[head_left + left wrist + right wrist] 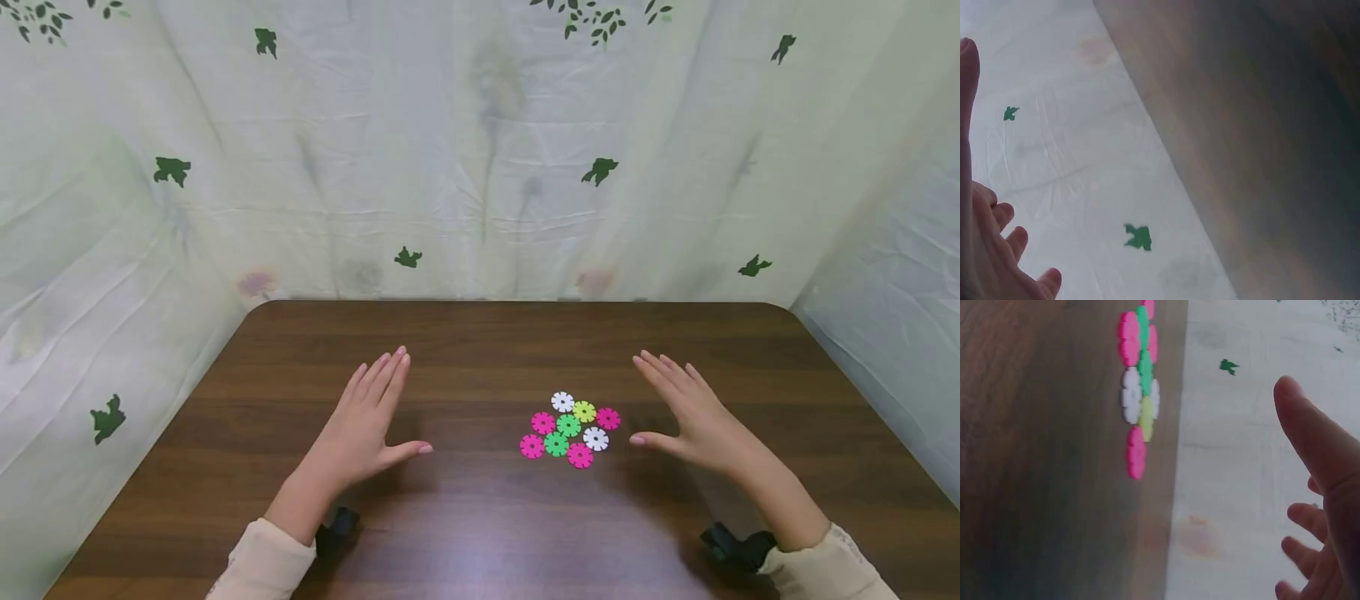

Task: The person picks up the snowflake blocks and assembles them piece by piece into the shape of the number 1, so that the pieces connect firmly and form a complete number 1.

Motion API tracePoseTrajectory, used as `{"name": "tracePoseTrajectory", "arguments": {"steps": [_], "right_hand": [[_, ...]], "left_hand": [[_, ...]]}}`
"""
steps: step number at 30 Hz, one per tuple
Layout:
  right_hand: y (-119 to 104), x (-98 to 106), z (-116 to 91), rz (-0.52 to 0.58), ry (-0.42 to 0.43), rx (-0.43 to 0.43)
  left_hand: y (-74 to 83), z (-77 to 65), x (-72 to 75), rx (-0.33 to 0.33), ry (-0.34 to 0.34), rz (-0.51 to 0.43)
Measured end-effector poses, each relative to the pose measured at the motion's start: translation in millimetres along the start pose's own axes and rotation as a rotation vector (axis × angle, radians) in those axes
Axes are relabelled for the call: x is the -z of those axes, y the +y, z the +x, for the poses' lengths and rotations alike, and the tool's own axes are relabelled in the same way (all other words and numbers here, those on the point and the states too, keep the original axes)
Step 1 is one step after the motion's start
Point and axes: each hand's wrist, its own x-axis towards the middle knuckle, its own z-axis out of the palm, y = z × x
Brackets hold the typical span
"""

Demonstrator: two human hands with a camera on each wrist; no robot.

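Several flat notched plastic discs lie in a loose cluster on the brown wooden table (465, 517), right of its middle. Among them are a white disc (562, 402), a yellow disc (584, 412), a green disc (557, 444) and a pink disc (580, 455). My right hand (693, 421) is held above the table just right of the cluster, fingers straight and thumb spread, touching none of the discs. Over the table's left part hovers my left hand (363, 429), also with straight fingers and nothing in it. The right wrist view shows the discs edge-on, including a pink disc (1137, 452).
Behind the table hangs a pale curtain (450, 125) with green bird shapes, and it continues along both sides. Dark straps with small devices, such as the right wrist mount (738, 550), sit at both wrists. The table's far edge runs in front of the curtain.
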Motion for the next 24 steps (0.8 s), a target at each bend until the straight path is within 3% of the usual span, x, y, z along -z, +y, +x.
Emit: {"name": "tracePoseTrajectory", "arguments": {"steps": [5, 12, 18, 24], "right_hand": [[2, -14, 3, 0.061, 0.01, 0.032], [3, -32, 6, 0.133, -0.039, -0.033], [5, -43, 6, 0.208, -0.082, -0.112], [12, -55, 5, 0.254, -0.066, -0.121]], "left_hand": [[13.8, 6.2, -12.3, -0.025, 0.04, -0.086], [34.4, 15.2, -24.2, -0.054, 0.064, -0.199], [50.1, 20.4, -33.0, 0.007, -0.009, -0.349], [64.0, 25.5, -45.3, 0.026, -0.078, -0.438]]}}
